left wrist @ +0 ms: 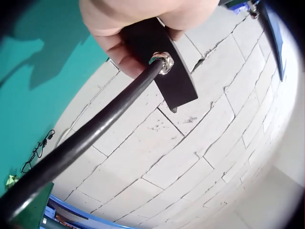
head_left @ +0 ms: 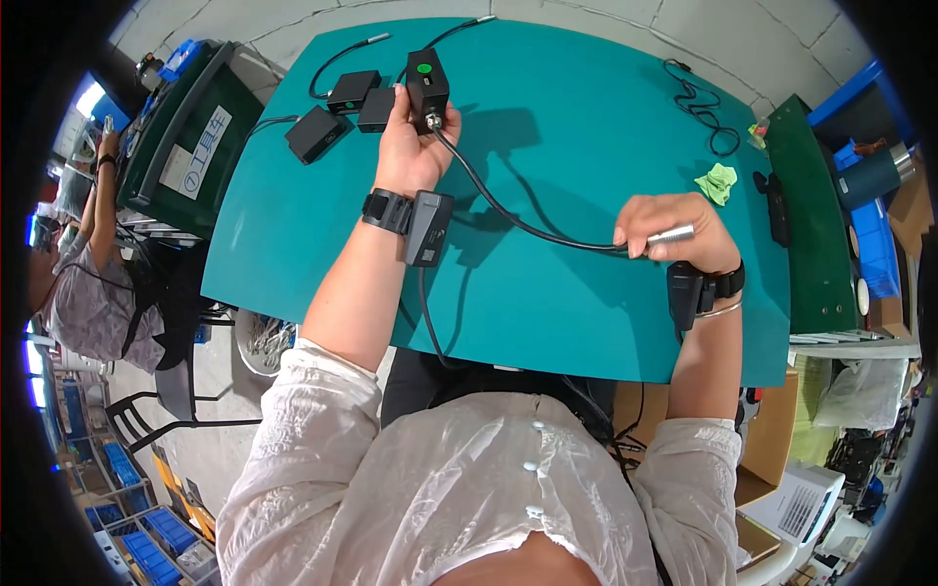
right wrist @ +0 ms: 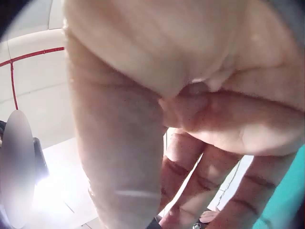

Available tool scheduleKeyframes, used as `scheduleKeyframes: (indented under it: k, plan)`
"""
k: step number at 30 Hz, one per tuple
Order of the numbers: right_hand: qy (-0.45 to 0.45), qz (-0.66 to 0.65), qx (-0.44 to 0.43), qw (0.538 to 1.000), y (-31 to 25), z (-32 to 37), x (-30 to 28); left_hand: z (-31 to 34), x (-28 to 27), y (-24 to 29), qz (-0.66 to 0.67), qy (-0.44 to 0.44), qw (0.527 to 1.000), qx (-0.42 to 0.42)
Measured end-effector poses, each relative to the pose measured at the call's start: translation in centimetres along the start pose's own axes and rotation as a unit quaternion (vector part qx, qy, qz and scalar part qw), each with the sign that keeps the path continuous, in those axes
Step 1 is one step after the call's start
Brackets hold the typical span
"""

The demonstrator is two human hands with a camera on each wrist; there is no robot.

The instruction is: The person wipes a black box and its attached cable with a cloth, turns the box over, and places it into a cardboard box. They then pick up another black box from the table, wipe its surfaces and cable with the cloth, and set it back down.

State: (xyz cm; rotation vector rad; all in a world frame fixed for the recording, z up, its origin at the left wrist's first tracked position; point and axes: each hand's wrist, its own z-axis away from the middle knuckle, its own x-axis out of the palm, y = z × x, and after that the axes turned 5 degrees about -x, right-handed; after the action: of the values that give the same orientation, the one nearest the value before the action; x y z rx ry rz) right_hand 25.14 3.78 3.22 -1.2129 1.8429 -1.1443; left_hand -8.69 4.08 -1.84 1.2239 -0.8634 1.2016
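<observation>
In the head view my left hand grips a black box with a green round sticker, raised over the teal table. A black cable runs from the metal fitting on the box's near end to my right hand, whose fingers pinch it beside its silver connector. The left wrist view shows fingers of my left hand round the box, with the cable leaving its fitting. Fingers of my right hand fill the right wrist view; the connector is not clearly seen there.
Several black boxes with cables lie at the table's back left. A thin black cable, a crumpled green piece and a black object are at the right. A green bin stands left; another person is beyond.
</observation>
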Motion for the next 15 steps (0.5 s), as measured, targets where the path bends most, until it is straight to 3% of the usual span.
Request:
scheduleKeyframes:
  k: [2, 4, 6, 8, 10, 12, 15]
  plan:
    - [0.004, 0.015, 0.020, 1.000, 0.0, -0.1, -0.1, 0.2, 0.4, -0.3, -0.020, 0.013, 1.000, 0.008]
    - [0.250, -0.055, 0.070, 0.964, 0.5, -0.1, -0.1, 0.7, 0.9, -0.9, -0.040, 0.001, 0.999, 0.012]
    - [0.304, -0.083, 0.057, 0.947, 1.3, -0.1, -1.2, 1.4, 1.6, -1.9, -0.114, 0.025, 0.993, 0.021]
    - [0.471, -0.167, 0.009, 0.866, 2.7, 1.6, -3.1, 1.8, 1.8, -2.3, -0.165, 0.011, 0.986, 0.011]
    - [0.474, -0.198, -0.019, 0.858, 4.2, 3.7, -5.5, 1.7, 1.6, -2.6, -0.245, -0.096, 0.964, -0.039]
    - [0.607, -0.147, -0.001, 0.781, 4.4, 4.4, -6.1, 1.7, 1.7, -2.7, -0.297, -0.138, 0.944, -0.040]
    - [0.600, -0.137, -0.042, 0.787, 4.5, 4.4, -6.3, 3.0, 2.5, -3.7, -0.328, -0.168, 0.928, -0.056]
